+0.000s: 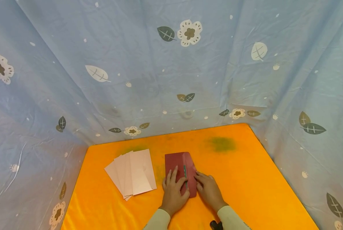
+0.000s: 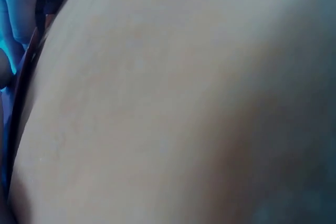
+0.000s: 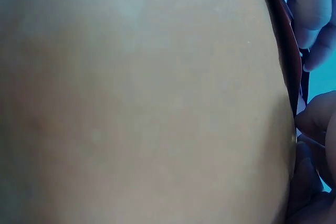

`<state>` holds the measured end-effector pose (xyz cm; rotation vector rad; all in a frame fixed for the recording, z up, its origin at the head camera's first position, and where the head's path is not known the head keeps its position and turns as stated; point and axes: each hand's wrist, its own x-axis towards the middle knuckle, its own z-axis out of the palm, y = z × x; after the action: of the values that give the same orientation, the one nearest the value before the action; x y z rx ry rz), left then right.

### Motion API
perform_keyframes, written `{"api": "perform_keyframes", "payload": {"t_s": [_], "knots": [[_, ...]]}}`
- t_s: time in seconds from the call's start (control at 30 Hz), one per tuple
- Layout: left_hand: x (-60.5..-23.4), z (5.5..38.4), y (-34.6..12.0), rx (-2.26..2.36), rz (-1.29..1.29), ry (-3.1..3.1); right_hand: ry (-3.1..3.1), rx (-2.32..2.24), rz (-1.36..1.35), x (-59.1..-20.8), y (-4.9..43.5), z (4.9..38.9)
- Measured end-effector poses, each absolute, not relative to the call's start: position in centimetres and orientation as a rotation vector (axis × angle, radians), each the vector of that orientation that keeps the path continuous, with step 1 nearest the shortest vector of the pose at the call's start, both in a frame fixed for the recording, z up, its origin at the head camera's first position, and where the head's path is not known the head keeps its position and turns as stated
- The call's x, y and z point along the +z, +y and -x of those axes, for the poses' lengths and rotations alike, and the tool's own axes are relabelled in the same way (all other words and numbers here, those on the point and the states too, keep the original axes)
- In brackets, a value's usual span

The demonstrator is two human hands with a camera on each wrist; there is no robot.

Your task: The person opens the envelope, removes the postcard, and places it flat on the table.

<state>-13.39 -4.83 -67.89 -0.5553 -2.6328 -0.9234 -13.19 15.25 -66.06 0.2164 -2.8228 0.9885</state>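
Note:
A dark red envelope (image 1: pixel 174 160) lies on the orange cloth with its flap (image 1: pixel 190 167) folded out to the right. Along the flap's crease shows a narrow green strip (image 1: pixel 185 171), whose kind I cannot make out. My left hand (image 1: pixel 173 194) rests on the envelope's lower body, fingers spread, thumb and forefinger reaching toward the crease. With its fingertips, my right hand (image 1: pixel 210 191) pinches the flap's right edge. Both wrist views are mostly filled by blurred skin; a thin slice of the red envelope (image 3: pixel 290 43) and some fingers show at the edge.
Several pale pink envelopes (image 1: pixel 141 167) lie fanned out and overlapping to the left. The orange cloth (image 1: pixel 246 179) covers the table. Blue patterned curtains (image 1: pixel 148 64) enclose the back and both sides. A small black object (image 1: pixel 216 225) sits by the right sleeve.

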Motion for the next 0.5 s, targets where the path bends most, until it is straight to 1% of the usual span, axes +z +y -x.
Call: {"api": "perform_keyframes", "payload": {"t_s": [0.33,0.5], "knots": [[-67.6,13.24,-4.85,-0.965,0.54,-2.605,-2.821,0.999,-0.184,-65.84,14.84,13.25],[-67.64,13.29,-4.86,-0.983,0.528,-2.604,-2.77,0.983,-0.219,-65.84,14.68,13.25]]}}
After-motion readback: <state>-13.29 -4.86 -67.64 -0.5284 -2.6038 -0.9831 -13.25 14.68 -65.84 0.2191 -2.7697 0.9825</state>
